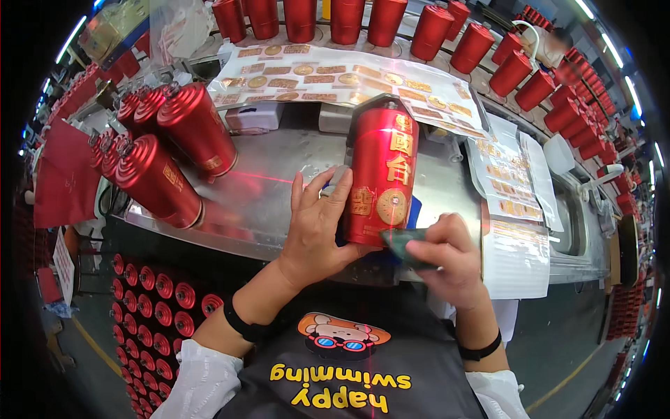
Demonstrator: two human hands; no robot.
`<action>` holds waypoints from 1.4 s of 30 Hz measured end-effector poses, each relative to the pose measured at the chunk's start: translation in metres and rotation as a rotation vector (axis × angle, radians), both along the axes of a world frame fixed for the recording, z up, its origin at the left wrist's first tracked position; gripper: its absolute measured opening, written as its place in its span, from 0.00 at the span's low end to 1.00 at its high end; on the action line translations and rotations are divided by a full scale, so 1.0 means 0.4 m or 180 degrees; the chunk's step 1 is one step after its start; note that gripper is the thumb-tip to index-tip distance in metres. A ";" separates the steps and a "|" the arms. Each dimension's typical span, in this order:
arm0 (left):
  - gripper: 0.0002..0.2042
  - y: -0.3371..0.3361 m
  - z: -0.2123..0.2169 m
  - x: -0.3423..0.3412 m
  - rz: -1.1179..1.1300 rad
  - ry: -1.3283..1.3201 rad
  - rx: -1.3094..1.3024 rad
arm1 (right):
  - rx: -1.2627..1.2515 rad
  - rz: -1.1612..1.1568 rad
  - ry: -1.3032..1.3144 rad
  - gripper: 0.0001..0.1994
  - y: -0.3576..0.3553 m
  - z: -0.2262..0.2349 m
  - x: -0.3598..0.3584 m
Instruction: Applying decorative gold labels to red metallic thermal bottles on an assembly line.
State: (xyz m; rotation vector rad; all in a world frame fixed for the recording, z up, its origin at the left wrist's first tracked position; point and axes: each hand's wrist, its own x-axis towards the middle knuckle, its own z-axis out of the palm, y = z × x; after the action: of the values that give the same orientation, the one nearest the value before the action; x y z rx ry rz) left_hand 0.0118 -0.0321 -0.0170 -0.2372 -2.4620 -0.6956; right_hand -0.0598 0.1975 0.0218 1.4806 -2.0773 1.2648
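Observation:
A shiny red bottle (382,174) with raised gold characters and a round gold emblem lies in front of me over the steel bench, its base toward me. My left hand (317,227) grips it at the left side, thumb near the base and fingers partly spread. A grey wrap covers one of its fingertips. In my right hand (450,258) is a dark green, flat scraper-like piece (408,246), its edge against the bottle's lower right end. Blue material shows beneath the bottle, mostly hidden.
Several red bottles (199,133) stand on the bench at left. Sheets of gold stickers (335,75) lie behind, with more sticker sheets (506,171) at right. A sink (571,216) is at far right. Bottles (387,21) line the back; more (157,307) stand low at left.

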 end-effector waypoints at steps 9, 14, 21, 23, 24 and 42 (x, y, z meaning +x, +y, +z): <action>0.50 0.000 -0.035 -0.007 -0.0112 -0.0170 0.0250 | -0.0204 0.0152 -0.0221 0.22 0.005 -0.047 -0.004; 0.50 -0.001 -0.042 -0.009 -0.0153 -0.0159 0.0303 | 0.0063 0.0204 -0.0247 0.24 0.018 -0.072 0.016; 0.41 -0.002 -0.026 -0.004 -0.0876 -0.0691 0.1989 | -0.0977 -0.0356 -0.1872 0.06 -0.010 -0.019 0.055; 0.37 0.011 -0.025 -0.011 -0.0946 -0.1014 0.2685 | -0.1015 -0.0660 -0.2833 0.09 -0.042 -0.024 0.060; 0.37 0.019 -0.026 -0.013 -0.0928 -0.0977 0.2710 | -0.1004 -0.0491 -0.3030 0.10 -0.060 -0.034 0.060; 0.19 -0.011 0.038 -0.019 -0.1195 0.0733 -0.1757 | -0.0797 -0.0832 -0.3167 0.14 -0.057 -0.130 0.034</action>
State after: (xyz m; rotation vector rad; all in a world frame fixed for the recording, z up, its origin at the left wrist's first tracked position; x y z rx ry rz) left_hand 0.0040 -0.0365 -0.0020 -0.9511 -2.3521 -0.0986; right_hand -0.0460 0.1746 -0.0302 0.4299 -2.3646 2.3213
